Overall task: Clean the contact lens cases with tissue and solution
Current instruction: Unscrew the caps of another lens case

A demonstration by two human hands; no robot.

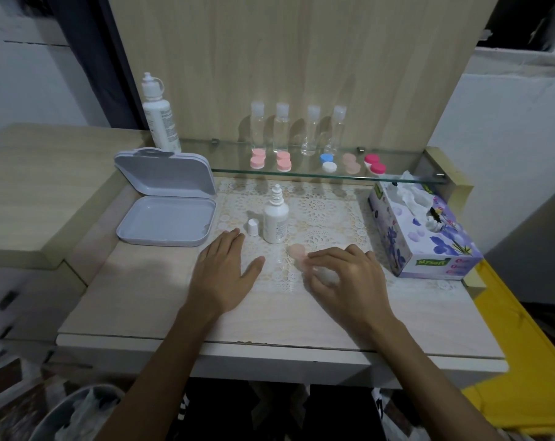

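Note:
A pale pink contact lens case (298, 253) lies on the lace mat (320, 211) in front of me. My right hand (343, 275) curls over its right end, fingertips pinching it; part of the case is hidden under the fingers. My left hand (225, 272) rests flat on the table with straight fingers. A small white solution bottle (275, 218) stands uncapped behind the hands, its cap (253, 226) beside it. The tissue box (422, 227) sits to the right. Several more lens cases (328, 162) line the glass shelf (301, 175).
An open grey plastic box (167, 214) lies at the left. A tall white bottle (160, 116) and several clear small bottles (282, 128) stand on the shelf. A bin with a plastic liner (78, 415) is below the table's front left.

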